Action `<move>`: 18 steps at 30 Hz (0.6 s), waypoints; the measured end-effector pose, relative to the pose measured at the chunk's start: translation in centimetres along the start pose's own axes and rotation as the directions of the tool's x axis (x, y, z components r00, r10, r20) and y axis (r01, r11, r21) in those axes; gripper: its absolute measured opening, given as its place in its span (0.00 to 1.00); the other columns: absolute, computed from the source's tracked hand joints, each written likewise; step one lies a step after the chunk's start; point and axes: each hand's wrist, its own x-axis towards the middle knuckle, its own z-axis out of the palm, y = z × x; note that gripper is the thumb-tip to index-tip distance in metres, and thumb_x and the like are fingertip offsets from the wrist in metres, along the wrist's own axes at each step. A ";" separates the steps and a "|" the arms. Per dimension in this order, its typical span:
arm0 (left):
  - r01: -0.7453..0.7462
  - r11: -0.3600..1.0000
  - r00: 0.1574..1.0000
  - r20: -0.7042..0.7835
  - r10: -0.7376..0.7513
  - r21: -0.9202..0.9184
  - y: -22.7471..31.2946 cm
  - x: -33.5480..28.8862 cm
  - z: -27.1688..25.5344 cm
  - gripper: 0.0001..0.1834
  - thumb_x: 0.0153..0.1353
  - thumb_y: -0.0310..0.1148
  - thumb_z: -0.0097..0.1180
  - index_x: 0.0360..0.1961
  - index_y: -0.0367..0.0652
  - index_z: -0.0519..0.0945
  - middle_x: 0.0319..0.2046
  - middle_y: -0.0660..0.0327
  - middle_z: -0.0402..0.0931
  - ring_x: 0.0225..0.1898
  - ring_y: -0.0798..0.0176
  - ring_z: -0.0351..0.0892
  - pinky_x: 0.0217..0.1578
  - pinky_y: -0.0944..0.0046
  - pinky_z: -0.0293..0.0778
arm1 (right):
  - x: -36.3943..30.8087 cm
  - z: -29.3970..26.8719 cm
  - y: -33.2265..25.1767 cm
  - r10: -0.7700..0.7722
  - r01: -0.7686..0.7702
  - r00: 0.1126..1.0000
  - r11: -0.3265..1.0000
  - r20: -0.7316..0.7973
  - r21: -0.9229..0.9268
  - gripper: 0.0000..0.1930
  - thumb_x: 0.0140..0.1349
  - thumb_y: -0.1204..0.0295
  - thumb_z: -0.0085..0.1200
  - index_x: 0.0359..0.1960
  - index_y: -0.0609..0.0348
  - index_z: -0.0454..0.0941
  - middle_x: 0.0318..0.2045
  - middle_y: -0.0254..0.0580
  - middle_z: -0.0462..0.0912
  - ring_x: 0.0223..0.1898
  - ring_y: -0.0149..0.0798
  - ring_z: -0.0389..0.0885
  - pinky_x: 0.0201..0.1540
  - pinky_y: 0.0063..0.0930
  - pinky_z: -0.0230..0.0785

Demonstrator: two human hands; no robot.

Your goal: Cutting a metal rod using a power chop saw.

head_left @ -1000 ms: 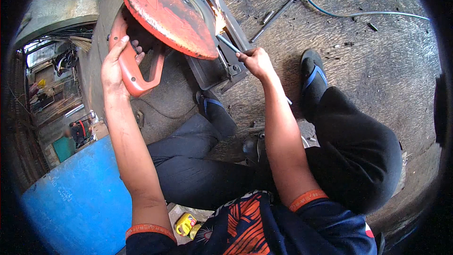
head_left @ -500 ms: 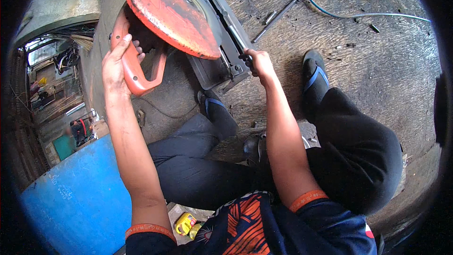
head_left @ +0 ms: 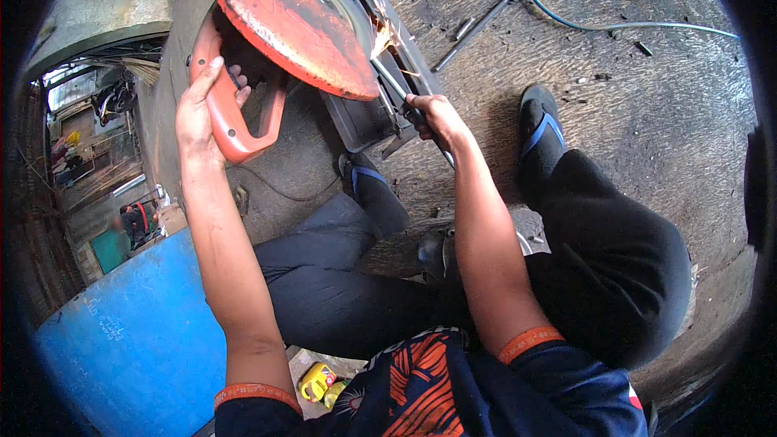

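My left hand [head_left: 206,113] is wrapped round the orange handle [head_left: 235,133] of a chop saw. The saw's worn orange blade guard [head_left: 283,20] covers much of the grey cutting disc [head_left: 344,12]. Below it lies the saw's dark metal base [head_left: 368,117]. My right hand [head_left: 437,120] grips a thin metal rod [head_left: 392,79], whose far end meets the disc's edge. Bright sparks [head_left: 385,39] fly from that contact. A short tail of the rod sticks out behind my right hand, toward my forearm.
On the worn floor beyond the base lie another metal rod [head_left: 477,28], dark scraps [head_left: 642,48] and a blue hose [head_left: 566,26]. A blue panel [head_left: 137,340] stands at lower left, near a yellow bottle [head_left: 317,382]. Another person [head_left: 137,222] is far left. My sandalled feet flank the saw's near end.
Sparks have appeared where the rod meets the disc. My right hand has shifted slightly, and the rod's tail now shows behind it. My left hand keeps its hold on the handle.
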 end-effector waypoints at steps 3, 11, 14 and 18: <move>0.000 1.000 1.000 -0.012 0.000 -0.008 -0.1 0.1 -0.1 0.20 0.59 0.37 0.57 0.50 0.40 0.71 0.39 0.58 0.73 0.40 0.62 0.74 0.42 0.60 0.72 | -0.4 0.4 -0.2 -0.018 0.018 1.000 0.999 -0.004 0.033 0.14 0.58 0.61 0.54 0.24 0.60 0.77 0.13 0.29 0.66 0.12 0.26 0.60 0.15 0.24 0.50; -0.017 0.999 1.000 -0.014 0.017 0.030 0.0 0.1 0.1 0.19 0.59 0.37 0.56 0.49 0.39 0.71 0.39 0.57 0.73 0.41 0.61 0.74 0.43 0.60 0.72 | 1.1 0.2 2.0 -0.098 0.097 0.995 0.992 0.012 0.075 0.13 0.59 0.62 0.55 0.24 0.60 0.78 0.13 0.27 0.67 0.12 0.25 0.60 0.15 0.23 0.49; -0.014 0.999 0.999 -0.032 0.015 0.041 0.0 0.1 0.1 0.20 0.59 0.37 0.56 0.49 0.39 0.71 0.39 0.57 0.73 0.41 0.60 0.74 0.43 0.60 0.72 | 1.1 0.6 2.0 -0.113 0.113 0.994 0.991 -0.002 0.065 0.13 0.59 0.62 0.55 0.24 0.60 0.78 0.13 0.27 0.67 0.12 0.24 0.59 0.15 0.23 0.49; -0.018 0.999 1.000 -0.025 0.019 0.033 -0.1 0.1 0.0 0.20 0.59 0.37 0.56 0.50 0.38 0.71 0.39 0.56 0.73 0.41 0.60 0.74 0.44 0.59 0.72 | 1.3 0.2 2.2 -0.128 0.127 0.991 0.991 -0.032 -0.036 0.15 0.59 0.63 0.55 0.25 0.63 0.80 0.13 0.29 0.68 0.14 0.26 0.62 0.17 0.24 0.53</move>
